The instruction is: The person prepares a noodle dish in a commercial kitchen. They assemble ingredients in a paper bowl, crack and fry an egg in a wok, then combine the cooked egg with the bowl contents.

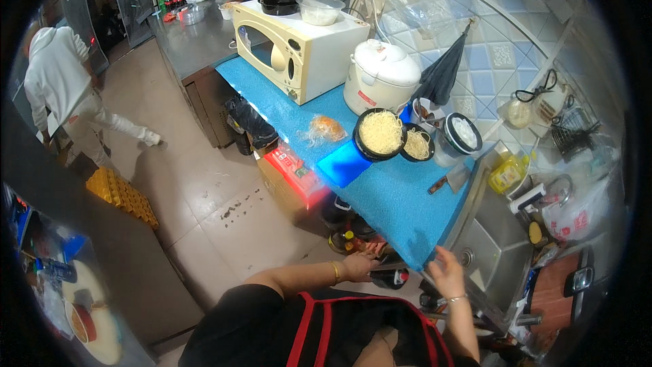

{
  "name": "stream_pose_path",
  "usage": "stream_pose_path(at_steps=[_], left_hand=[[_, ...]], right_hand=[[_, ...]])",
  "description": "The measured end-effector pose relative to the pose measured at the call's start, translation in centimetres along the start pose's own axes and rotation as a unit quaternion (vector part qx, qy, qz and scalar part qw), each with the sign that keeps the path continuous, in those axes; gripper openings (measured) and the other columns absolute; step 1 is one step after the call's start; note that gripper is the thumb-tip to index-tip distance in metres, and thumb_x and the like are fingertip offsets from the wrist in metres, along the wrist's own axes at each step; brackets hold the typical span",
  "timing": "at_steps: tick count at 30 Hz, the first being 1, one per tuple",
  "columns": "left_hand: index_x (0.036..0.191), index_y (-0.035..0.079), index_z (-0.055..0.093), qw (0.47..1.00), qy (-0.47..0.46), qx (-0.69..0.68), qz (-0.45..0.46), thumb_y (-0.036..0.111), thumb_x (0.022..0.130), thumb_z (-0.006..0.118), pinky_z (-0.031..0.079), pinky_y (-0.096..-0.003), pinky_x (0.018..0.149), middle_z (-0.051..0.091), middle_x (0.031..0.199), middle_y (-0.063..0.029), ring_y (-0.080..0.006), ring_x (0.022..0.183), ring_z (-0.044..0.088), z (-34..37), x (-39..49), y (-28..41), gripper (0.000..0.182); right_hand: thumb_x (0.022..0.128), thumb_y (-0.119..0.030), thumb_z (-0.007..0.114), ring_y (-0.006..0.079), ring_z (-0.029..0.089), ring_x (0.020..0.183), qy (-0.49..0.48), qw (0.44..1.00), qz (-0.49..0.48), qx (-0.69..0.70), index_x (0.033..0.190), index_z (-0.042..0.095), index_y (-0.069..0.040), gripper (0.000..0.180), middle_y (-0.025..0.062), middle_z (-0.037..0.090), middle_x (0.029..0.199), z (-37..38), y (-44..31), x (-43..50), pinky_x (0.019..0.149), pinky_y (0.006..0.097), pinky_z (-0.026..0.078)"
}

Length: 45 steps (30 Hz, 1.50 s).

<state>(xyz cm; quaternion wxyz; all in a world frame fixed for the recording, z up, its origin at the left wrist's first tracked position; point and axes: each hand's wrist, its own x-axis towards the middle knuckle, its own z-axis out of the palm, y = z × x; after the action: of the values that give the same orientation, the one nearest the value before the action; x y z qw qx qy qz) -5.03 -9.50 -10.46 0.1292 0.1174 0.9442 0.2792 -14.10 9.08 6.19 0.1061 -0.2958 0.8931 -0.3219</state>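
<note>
My left hand (359, 266) reaches low beside the near edge of the table, close to several bottles under it. Its fingertips are partly hidden, so a grip cannot be made out. A dark bottle with a red cap (392, 279) lies just below that hand. My right hand (447, 272) is at the near corner of the blue tabletop covering (407, 214), fingers apart, with nothing visible in it. On the covering stand a large black bowl of noodles (380, 134), a smaller bowl of noodles (417, 144) and a cleaver with a wooden handle (451, 181).
A metal sink (489, 244) adjoins the table on the right. Farther back are a rice cooker (382, 79), a microwave oven (300, 51) and a plastic-wrapped food item (326, 129). A cardboard box (280, 188) sits under the table. Another person (63, 81) bends at the far left.
</note>
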Motion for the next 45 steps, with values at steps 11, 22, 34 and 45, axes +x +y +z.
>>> stream_pose_path(at_steps=[11,22,34,45], left_hand=[[0.113,0.005,0.047,0.986,-0.132,-0.075,-0.066,0.035,0.073,0.059,0.04,-0.0397,0.083,0.054,0.103,-0.0181,-0.0326,0.1,0.049,5.1,-7.2,5.3,0.052],[0.111,0.002,0.048,0.981,-0.168,-0.023,0.095,0.031,0.071,0.061,0.039,-0.0394,0.085,0.051,0.108,-0.0179,-0.0325,0.102,0.048,3.8,-10.1,3.3,0.052],[0.11,-0.001,0.047,0.962,-0.202,0.01,0.183,0.032,0.072,0.06,0.042,-0.0389,0.082,0.054,0.102,-0.0182,-0.0321,0.097,0.05,2.2,-14.8,-1.9,0.052],[0.107,0.004,0.049,0.94,-0.271,0.03,0.206,0.033,0.072,0.057,0.042,-0.0403,0.082,0.053,0.104,-0.0179,-0.0321,0.099,0.05,6.0,-13.5,2.6,0.047]], right_hand=[[0.078,-0.018,0.052,0.0316,0.058,0.069,-0.041,0.998,-0.035,-0.024,0.078,0.06,-0.005,0.015,0.0137,0.059,0.086,9.5,5.3,-11.4,0.059,0.0379,0.045],[0.076,-0.023,0.052,0.0313,0.058,0.072,-0.125,0.953,0.277,-0.002,0.08,0.06,-0.007,0.019,0.0134,0.06,0.085,18.7,9.8,-22.6,0.063,0.0385,0.045],[0.074,-0.026,0.053,0.0306,0.058,0.077,-0.091,0.928,0.359,0.047,0.085,0.062,-0.009,0.022,0.013,0.061,0.087,24.2,3.8,-21.0,0.068,0.0381,0.045],[0.072,-0.028,0.053,0.0299,0.058,0.082,-0.078,0.883,0.452,0.099,0.089,0.063,-0.011,0.026,0.0127,0.062,0.089,29.0,8.4,-33.6,0.073,0.0377,0.045]])
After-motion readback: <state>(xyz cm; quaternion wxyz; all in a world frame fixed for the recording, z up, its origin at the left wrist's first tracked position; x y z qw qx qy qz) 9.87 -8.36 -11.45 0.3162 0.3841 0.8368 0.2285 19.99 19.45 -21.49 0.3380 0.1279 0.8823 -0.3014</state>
